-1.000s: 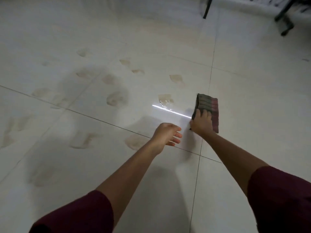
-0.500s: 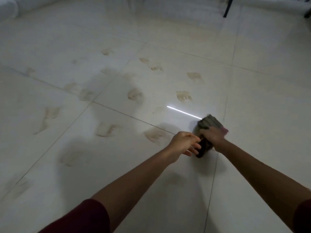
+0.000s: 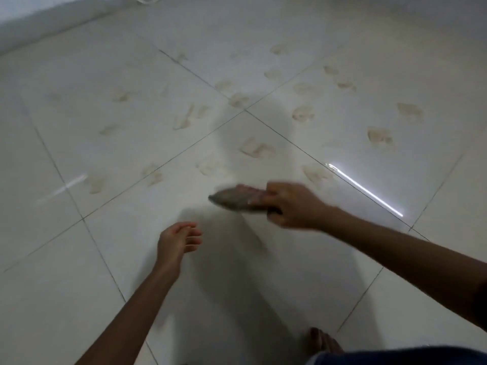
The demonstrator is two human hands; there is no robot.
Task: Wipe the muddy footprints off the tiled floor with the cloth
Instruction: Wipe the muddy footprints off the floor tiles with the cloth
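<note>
Our right hand (image 3: 295,206) clamps bunched cloth (image 3: 235,198), blurred, low over tiled floor (image 3: 79,285), likely readied for wiping pass. Left hand (image 3: 178,242) empty, fingers loosely spread, seemingly for balance. Muddy footprints (image 3: 257,148) lie just beyond cloth, unwiped.

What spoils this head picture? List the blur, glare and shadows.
Head view: the right hand and cloth are smeared by motion blur; the left hand is sharper. A bright glare streak crosses the floor at right, with a fainter one at left. A soft shadow dims the middle footprints. Tile lines bow from the wide lens.
</note>
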